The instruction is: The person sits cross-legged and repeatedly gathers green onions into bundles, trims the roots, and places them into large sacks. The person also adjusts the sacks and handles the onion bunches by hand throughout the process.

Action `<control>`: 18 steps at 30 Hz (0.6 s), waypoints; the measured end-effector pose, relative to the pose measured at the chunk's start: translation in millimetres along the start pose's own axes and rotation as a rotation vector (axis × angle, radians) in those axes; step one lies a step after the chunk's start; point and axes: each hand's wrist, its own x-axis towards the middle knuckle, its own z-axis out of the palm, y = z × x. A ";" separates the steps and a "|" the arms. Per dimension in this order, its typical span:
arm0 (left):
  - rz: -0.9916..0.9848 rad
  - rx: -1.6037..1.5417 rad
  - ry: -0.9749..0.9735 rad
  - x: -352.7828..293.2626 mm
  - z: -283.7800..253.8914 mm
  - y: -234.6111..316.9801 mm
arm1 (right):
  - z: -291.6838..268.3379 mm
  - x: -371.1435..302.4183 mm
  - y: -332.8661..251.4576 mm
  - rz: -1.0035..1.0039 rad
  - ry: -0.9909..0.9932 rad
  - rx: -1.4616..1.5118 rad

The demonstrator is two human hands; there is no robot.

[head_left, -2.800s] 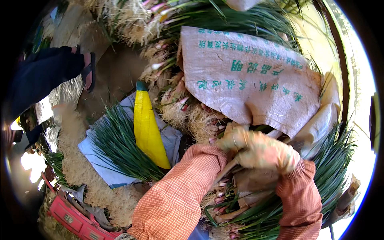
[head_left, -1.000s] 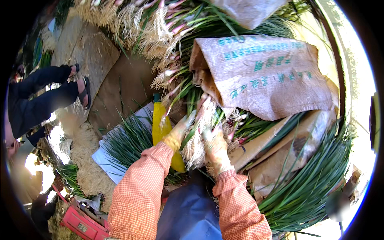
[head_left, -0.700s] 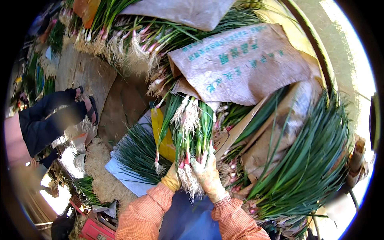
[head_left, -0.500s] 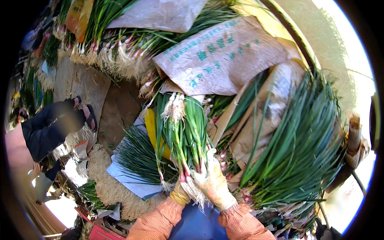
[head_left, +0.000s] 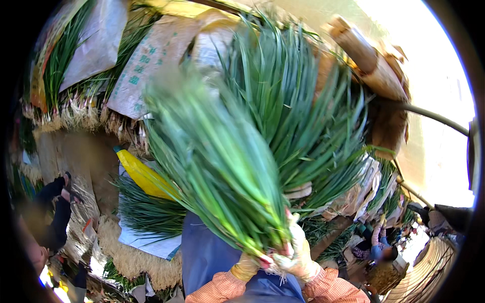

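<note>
A thick bunch of green onions (head_left: 222, 166) fans up and to the left, blurred. Both my gloved hands grip its root end close to my body. My left hand (head_left: 246, 266) holds the lower left side of the roots. My right hand (head_left: 298, 252) wraps the right side, with white roots showing between the fingers. My orange checked sleeves come in from the lower edge. Behind the bunch stands a large pile of upright green onions (head_left: 303, 111).
A yellow bag (head_left: 144, 174) lies on loose greens over a pale sheet (head_left: 146, 242). Printed sacks (head_left: 146, 60) cover more bundles at upper left. A person's dark legs (head_left: 55, 212) are at the left, other people at lower right. A wooden post (head_left: 369, 60) is at upper right.
The bunch was picked up from the pile, held upright with roots up, then flipped so the leaves point away. The view swung to the right and both hands drew closer to my body.
</note>
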 end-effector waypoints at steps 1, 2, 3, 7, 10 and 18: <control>-0.049 0.177 -0.042 1.1 -4.0 -17.4 | -3.8 -25.5 16.5 0.023 0.092 0.034; -0.023 0.367 -0.194 6.8 -4.5 -27.2 | -1.1 -47.2 32.6 0.177 0.187 0.261; -0.025 0.465 -0.226 19.0 9.3 -30.4 | 5.9 -70.2 50.7 0.328 0.270 0.492; 0.185 0.956 -0.233 87.8 13.9 -66.4 | 39.7 -117.3 155.1 0.470 0.423 0.740; 0.157 1.504 -0.086 134.4 47.7 -47.3 | 63.6 -103.6 236.3 0.481 0.516 0.427; 0.599 1.809 -0.164 94.0 47.2 -71.2 | -68.0 -68.7 186.4 0.852 -0.530 -0.581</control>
